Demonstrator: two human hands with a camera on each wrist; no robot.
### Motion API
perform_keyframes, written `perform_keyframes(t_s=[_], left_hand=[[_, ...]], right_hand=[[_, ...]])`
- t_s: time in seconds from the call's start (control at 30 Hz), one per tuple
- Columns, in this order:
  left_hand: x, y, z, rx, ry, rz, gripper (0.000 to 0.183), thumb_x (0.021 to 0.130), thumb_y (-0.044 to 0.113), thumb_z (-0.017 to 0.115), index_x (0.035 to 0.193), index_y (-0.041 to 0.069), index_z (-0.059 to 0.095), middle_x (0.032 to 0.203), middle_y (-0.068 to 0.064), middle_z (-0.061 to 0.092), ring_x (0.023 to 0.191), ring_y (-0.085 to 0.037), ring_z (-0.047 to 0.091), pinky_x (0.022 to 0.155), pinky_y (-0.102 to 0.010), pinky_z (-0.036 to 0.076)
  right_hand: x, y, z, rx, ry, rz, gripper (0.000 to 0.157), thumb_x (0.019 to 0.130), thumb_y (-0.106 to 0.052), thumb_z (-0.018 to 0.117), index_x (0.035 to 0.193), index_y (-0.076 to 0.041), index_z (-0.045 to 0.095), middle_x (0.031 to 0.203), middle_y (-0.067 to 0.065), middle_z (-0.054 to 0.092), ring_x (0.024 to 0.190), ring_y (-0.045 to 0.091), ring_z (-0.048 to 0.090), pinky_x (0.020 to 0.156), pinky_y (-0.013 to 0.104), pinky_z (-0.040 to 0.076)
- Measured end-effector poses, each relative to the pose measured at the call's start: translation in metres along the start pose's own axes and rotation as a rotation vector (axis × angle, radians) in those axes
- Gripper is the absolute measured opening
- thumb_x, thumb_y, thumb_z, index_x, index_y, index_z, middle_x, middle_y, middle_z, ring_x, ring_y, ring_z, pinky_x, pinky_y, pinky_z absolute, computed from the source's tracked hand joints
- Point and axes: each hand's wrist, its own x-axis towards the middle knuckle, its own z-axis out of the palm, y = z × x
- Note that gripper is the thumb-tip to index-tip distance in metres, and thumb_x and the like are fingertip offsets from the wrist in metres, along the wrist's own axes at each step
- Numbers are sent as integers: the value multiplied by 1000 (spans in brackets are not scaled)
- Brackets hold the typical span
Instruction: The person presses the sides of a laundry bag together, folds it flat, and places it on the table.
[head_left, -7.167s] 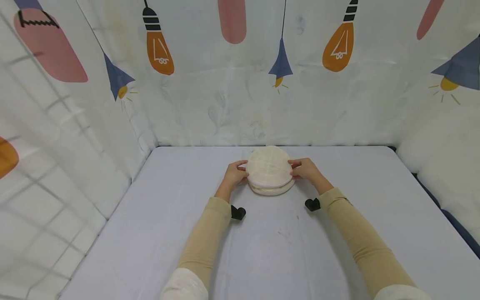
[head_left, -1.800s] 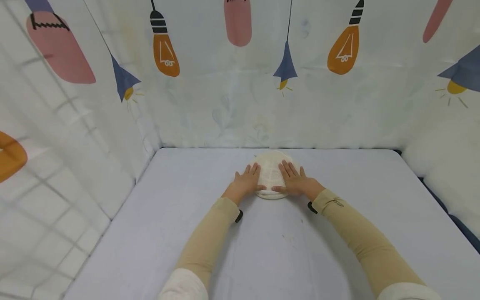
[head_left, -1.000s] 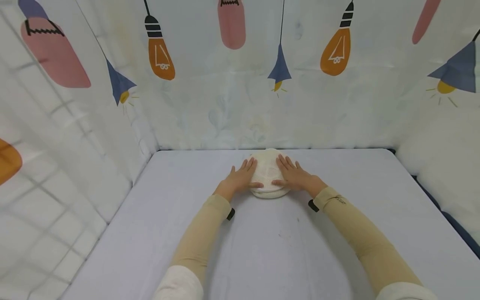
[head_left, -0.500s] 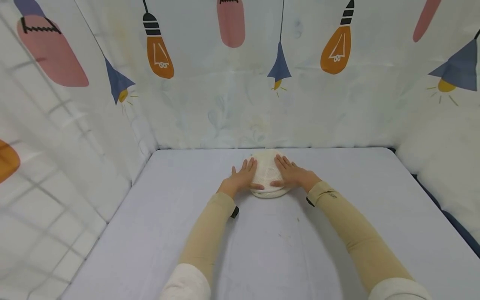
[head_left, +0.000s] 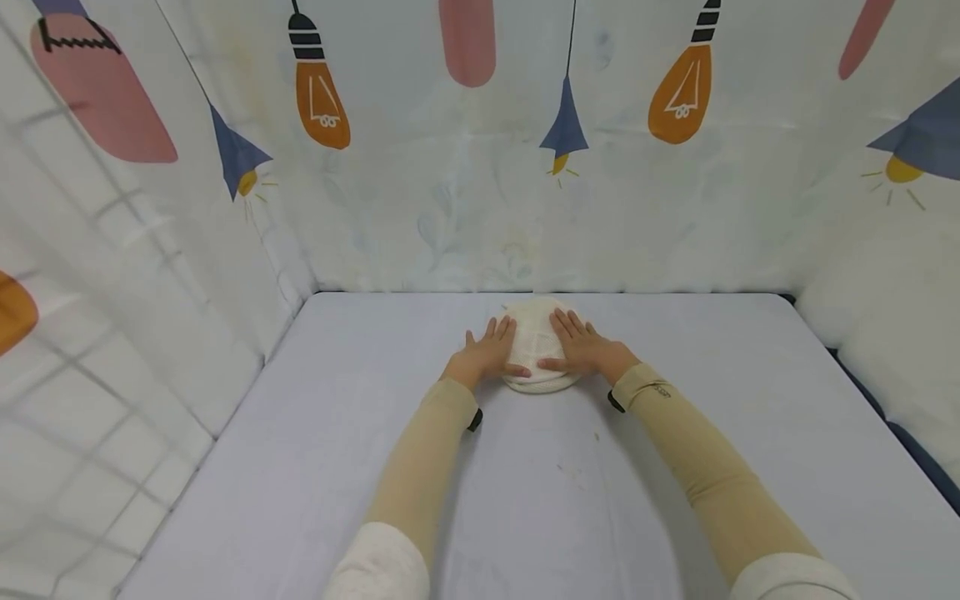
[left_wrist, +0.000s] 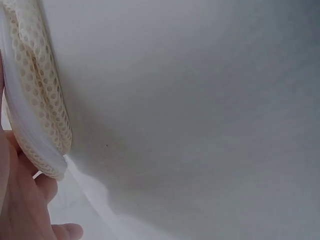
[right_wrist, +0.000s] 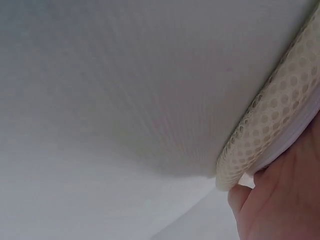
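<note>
A round, cream mesh laundry bag (head_left: 534,342) with white edging lies squashed low near the table's far edge. My left hand (head_left: 486,354) rests on its left side, fingers spread and straight, thumb pointing inward. On the right side my right hand (head_left: 583,346) presses the top in the same way, its thumb towards the other. The left wrist view shows the honeycomb mesh of the bag (left_wrist: 37,85) and its white band beside the left fingers. In the right wrist view the bag's thick rim (right_wrist: 270,110) touches the right hand (right_wrist: 285,195). Whatever is inside the bag is hidden.
A white-covered table (head_left: 540,500) spreads out in front of me, with a few small marks on it. Behind it hangs a pale curtain (head_left: 375,217) printed with lamps and bulbs. More white cloth (head_left: 112,350) closes off the left side.
Several seconds ago both hands gripped the bag's edges from the sides; now they lie flat on top and the bag looks lower. Over the last second the hands barely move.
</note>
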Motion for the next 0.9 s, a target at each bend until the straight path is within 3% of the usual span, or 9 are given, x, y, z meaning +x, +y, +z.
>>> perform_keyframes(t_s=[0.27, 0.57, 0.9], left_hand=[[-2, 2, 2, 1, -46, -21, 108, 95, 61, 61, 164, 4, -1, 171, -13, -7, 156, -33, -6, 119, -67, 5], [-2, 3, -3, 10, -7, -14, 107, 96, 60, 62, 164, 4, 1, 171, -13, -4, 156, -33, -3, 119, -67, 8], [-9, 2, -4, -4, 45, 44, 102, 99, 61, 56, 165, 6, 0, 171, -12, -6, 156, -32, -6, 119, -67, 8]], right_hand=[[-14, -17, -5, 35, -15, 25, 102, 104, -58, 49, 161, 5, -7, 168, 23, -13, 154, 40, -13, 122, 59, 3], [-13, -12, -6, 25, 7, 6, 107, 101, -69, 43, 161, 3, -9, 168, 21, -15, 154, 39, -15, 122, 58, 1], [-24, -16, -11, 136, 58, -59, 95, 107, -49, 50, 159, 9, -4, 166, 29, -12, 152, 47, -12, 121, 60, 4]])
